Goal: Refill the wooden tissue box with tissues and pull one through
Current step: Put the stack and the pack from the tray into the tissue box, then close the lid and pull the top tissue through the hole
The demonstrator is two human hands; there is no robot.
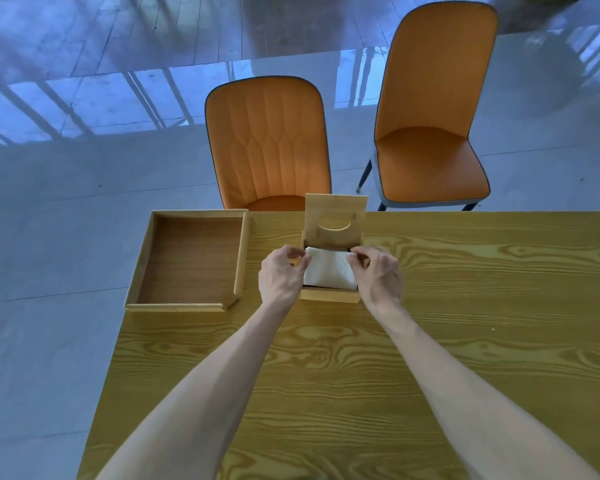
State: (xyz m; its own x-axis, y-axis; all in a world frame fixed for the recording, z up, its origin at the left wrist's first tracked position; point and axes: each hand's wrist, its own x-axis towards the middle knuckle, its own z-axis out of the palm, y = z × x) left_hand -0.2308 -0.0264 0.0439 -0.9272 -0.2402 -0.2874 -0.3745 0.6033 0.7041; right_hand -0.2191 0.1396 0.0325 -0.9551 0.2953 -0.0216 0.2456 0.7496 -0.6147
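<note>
While the lid [336,216] stands propped upright at the far edge of the box [329,294], leaving the top clear for loading, the tissues [329,268] sit inside the box on the desk [465,306]. Left hand [280,271] and right hand [378,271] flank the stack, each grip pinched together on a far corner, probably to square it down. An empty tray [187,308] lies left of the box

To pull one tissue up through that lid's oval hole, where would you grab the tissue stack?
Probably pinch the top sheet of the tissue stack at its middle, coming from straight above. The stack lies flat in the open wooden box, and the oval slot sits mid-lid, so a central fold would line up.
</note>
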